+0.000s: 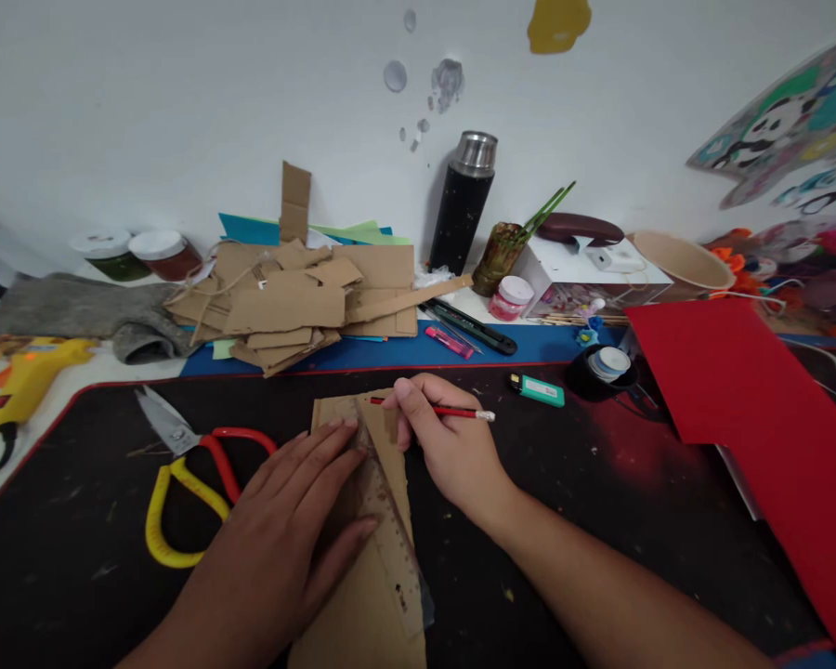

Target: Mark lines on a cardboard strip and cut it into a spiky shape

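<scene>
A strip of cardboard (pixel 348 576) lies lengthwise on the dark work mat, with a clear plastic ruler (pixel 390 534) slanting across it. My left hand (pixel 299 511) rests flat over the ruler and cardboard, fingers stretched out. In my right hand (pixel 446 446) is a red and black pencil (pixel 460 412), its tip pointing left over the top of the cardboard near the ruler's upper end. Whether the tip touches the cardboard, I cannot tell. Scissors (pixel 181 441) with one red and one yellow handle lie partly spread just left of my left hand.
Cardboard scraps (pixel 285 307) are piled behind my hands. A black flask (pixel 463 204), a box cutter (pixel 474 327) and a green lighter (pixel 540 389) are further right. Red sheet material (pixel 731 400) covers the right side; a yellow glue gun (pixel 32 376) lies far left.
</scene>
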`<state>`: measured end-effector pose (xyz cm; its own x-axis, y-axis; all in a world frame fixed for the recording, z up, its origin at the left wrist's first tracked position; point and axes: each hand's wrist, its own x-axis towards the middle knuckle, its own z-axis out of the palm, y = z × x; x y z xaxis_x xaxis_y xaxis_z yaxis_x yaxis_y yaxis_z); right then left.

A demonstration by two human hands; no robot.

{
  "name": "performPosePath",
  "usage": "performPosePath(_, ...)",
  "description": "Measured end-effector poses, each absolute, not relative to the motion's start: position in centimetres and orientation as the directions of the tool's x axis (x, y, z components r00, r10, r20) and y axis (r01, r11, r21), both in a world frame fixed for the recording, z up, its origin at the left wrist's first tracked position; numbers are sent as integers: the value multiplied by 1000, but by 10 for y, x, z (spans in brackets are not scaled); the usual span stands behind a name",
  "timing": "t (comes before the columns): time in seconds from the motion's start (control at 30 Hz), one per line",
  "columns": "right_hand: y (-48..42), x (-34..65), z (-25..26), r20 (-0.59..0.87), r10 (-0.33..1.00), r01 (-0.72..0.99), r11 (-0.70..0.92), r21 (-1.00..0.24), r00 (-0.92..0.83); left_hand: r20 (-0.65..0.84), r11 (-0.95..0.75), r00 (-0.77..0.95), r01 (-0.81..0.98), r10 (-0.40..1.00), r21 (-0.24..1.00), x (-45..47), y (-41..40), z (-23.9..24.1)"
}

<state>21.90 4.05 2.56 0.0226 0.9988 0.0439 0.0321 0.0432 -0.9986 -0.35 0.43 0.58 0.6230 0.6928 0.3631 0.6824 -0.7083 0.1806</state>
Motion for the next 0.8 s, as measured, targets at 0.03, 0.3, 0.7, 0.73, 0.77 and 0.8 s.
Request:
performPosePath(0.03,40,219,26,42,999,32,42,-999,22,363,-708,623,682,693,180,-3,4,6)
performPosePath(0.3,40,218,25,35,999,22,35,-999,20,358,-718,637,676,683,165,-3,4,8)
performPosePath(0.7,41,219,24,50,999,27,49,-998,12,349,-720,651,685,674,112,-3,4,6)
performPosePath(0.73,41,219,24,49,999,26,49,-998,12,348,-720,651,685,674,112,-3,4,6)
performPosePath(0.77,41,220,24,49,999,27,48,-998,11,346,-719,651,686,676,113,-3,4,6)
performPosePath(0.8,41,220,24,48,999,29,48,-998,11,346,-718,650,686,677,115,-3,4,6)
